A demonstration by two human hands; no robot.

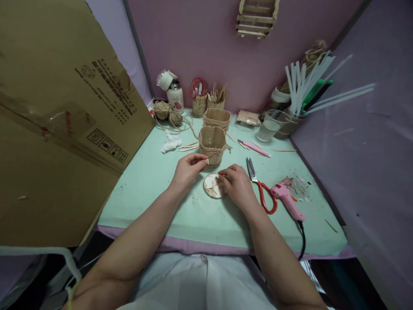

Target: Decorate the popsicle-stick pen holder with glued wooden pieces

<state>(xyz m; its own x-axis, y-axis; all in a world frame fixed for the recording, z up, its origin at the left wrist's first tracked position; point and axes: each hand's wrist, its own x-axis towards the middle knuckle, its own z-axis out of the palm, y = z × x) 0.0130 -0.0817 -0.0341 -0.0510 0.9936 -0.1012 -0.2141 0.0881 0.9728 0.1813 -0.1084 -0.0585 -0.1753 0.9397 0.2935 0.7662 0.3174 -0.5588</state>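
Observation:
My left hand (190, 169) pinches a small pale piece (207, 161), which looks like a bit of wood, in front of the nearer basket (212, 146). That basket is square, made of pale wood strips and trimmed with braided cord. My right hand (237, 183) has its thumb and fingers together over the right side of a small round dish (211, 192). Short pale wood chips lie in the dish. Whether the right fingers hold a chip is hidden. A second, similar basket (217, 115) stands just behind the first.
To the right lie red-handled scissors (262, 189), a pink glue gun (288, 201) with its cord and a pink pen-like tool (256, 149). Behind stand a plastic cup (269, 129), white glue sticks (301, 82), twine balls (169, 114) and a bottle (175, 94). A large cardboard box (64, 129) walls the left.

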